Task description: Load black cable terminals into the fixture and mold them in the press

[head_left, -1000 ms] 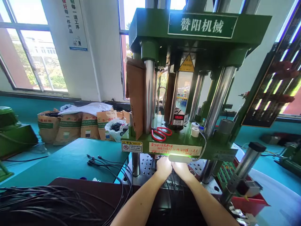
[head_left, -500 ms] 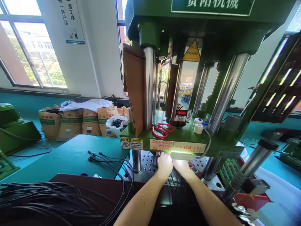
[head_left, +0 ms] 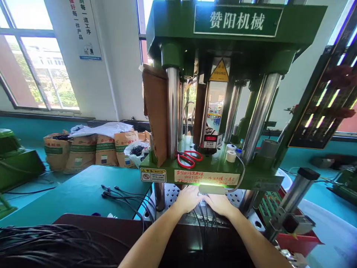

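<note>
Both my hands reach in under the green upper block (head_left: 156,163) of a press. My left hand (head_left: 187,199) lies back-up over the perforated metal bed (head_left: 171,193), its fingertips lost beneath the block. Beside it, my right hand (head_left: 219,203) is also partly covered, by a small glowing lamp (head_left: 213,190) and the block's edge. The thumbs come close together in the middle. Several thin black cables (head_left: 205,223) run from under the hands toward me over the dark front edge. What the fingers touch there is hidden.
Red-handled scissors (head_left: 189,159) and white tape rolls (head_left: 230,155) sit on the block. Black cables (head_left: 122,195) lie on the teal table (head_left: 83,190), with a larger cable bundle (head_left: 50,245) at lower left. Steel columns (head_left: 173,111) flank the work area. A red bin (head_left: 299,240) stands right.
My view has tilted upward, showing more of the machine's top sign. My hands have shifted slightly, the wrists are farther apart, and more of the cables below them shows.
</note>
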Demonstrator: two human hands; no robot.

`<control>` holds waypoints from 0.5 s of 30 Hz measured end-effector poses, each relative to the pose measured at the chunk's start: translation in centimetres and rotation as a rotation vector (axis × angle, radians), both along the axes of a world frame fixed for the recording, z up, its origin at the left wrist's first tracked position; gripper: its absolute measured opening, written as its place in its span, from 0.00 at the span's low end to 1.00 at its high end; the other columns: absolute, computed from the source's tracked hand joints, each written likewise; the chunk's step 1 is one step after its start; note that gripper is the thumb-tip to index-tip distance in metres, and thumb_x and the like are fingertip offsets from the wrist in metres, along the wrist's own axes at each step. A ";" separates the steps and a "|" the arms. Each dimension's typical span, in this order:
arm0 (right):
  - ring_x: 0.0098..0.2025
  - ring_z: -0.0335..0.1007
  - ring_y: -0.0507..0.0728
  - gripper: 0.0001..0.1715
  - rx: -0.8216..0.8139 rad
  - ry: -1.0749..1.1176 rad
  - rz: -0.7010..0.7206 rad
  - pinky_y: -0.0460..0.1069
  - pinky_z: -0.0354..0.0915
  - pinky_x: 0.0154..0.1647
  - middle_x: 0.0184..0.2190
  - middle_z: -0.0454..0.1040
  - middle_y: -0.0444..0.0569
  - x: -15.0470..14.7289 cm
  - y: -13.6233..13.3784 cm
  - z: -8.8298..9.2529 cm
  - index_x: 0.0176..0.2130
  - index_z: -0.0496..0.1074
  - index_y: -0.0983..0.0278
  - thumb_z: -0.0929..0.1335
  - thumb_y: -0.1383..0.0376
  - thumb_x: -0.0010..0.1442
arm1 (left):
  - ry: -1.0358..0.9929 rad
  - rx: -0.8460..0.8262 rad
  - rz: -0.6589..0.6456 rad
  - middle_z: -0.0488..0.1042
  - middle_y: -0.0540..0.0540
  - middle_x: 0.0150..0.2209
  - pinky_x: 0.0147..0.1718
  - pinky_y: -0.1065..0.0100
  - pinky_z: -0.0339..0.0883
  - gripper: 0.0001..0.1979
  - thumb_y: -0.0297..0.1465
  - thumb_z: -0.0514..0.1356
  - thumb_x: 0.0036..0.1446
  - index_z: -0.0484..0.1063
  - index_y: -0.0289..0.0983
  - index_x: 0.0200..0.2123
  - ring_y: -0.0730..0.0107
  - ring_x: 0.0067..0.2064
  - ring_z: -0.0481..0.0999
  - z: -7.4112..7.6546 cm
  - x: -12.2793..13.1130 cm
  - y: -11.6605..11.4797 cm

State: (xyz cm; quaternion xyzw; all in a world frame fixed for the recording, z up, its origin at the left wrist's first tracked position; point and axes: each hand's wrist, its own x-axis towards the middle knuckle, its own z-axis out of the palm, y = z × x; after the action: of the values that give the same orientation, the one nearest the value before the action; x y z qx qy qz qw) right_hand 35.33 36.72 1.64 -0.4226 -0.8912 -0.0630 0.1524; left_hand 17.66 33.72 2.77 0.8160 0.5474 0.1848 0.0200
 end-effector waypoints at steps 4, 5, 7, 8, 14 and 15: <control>0.41 0.69 0.56 0.20 -0.030 -0.013 0.003 0.49 0.58 0.45 0.39 0.76 0.52 -0.3 0.3 0.0 0.42 0.71 0.63 0.56 0.59 0.62 | -0.036 -0.009 0.014 0.70 0.43 0.49 0.50 0.61 0.56 0.22 0.43 0.44 0.58 0.65 0.37 0.47 0.63 0.51 0.65 -1.1 -0.2 0.6; 0.41 0.69 0.56 0.20 -0.037 -0.016 0.002 0.49 0.58 0.45 0.38 0.76 0.51 -0.4 0.4 0.0 0.42 0.72 0.62 0.56 0.59 0.62 | -0.044 -0.031 0.035 0.70 0.43 0.48 0.49 0.61 0.57 0.22 0.43 0.44 0.57 0.66 0.38 0.46 0.63 0.51 0.66 -1.2 -0.1 0.8; 0.40 0.69 0.56 0.20 -0.046 -0.021 -0.003 0.49 0.58 0.45 0.38 0.76 0.51 -0.6 0.5 0.1 0.40 0.72 0.62 0.56 0.59 0.62 | -0.051 -0.079 0.075 0.71 0.44 0.47 0.49 0.62 0.57 0.21 0.43 0.45 0.57 0.67 0.38 0.45 0.63 0.49 0.67 -1.2 0.2 1.0; 0.40 0.69 0.56 0.20 -0.047 -0.022 -0.008 0.49 0.59 0.45 0.37 0.76 0.51 -0.8 0.6 0.1 0.40 0.73 0.62 0.56 0.59 0.61 | -0.053 -0.094 0.085 0.72 0.44 0.47 0.49 0.62 0.57 0.20 0.42 0.45 0.57 0.67 0.38 0.45 0.63 0.48 0.68 -1.1 0.3 1.1; 0.39 0.70 0.56 0.17 -0.026 -0.016 -0.047 0.48 0.59 0.44 0.36 0.77 0.50 -1.9 0.8 0.8 0.37 0.74 0.63 0.58 0.63 0.60 | -0.046 -0.108 0.076 0.72 0.44 0.46 0.49 0.64 0.56 0.20 0.39 0.43 0.59 0.68 0.38 0.44 0.65 0.49 0.68 0.0 0.5 1.0; 0.39 0.70 0.56 0.16 -0.019 -0.014 -0.051 0.48 0.59 0.43 0.36 0.77 0.49 -1.8 0.7 1.0 0.37 0.74 0.62 0.58 0.63 0.60 | -0.042 -0.116 0.077 0.72 0.45 0.46 0.49 0.65 0.57 0.19 0.39 0.43 0.59 0.68 0.38 0.44 0.66 0.49 0.68 0.2 0.3 0.9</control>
State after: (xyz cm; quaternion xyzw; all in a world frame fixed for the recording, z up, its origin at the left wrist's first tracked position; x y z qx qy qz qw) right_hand 33.56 37.42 2.64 -0.4462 -0.8817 -0.0613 0.1405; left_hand 17.96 34.65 3.01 0.7876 0.5878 0.1705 0.0718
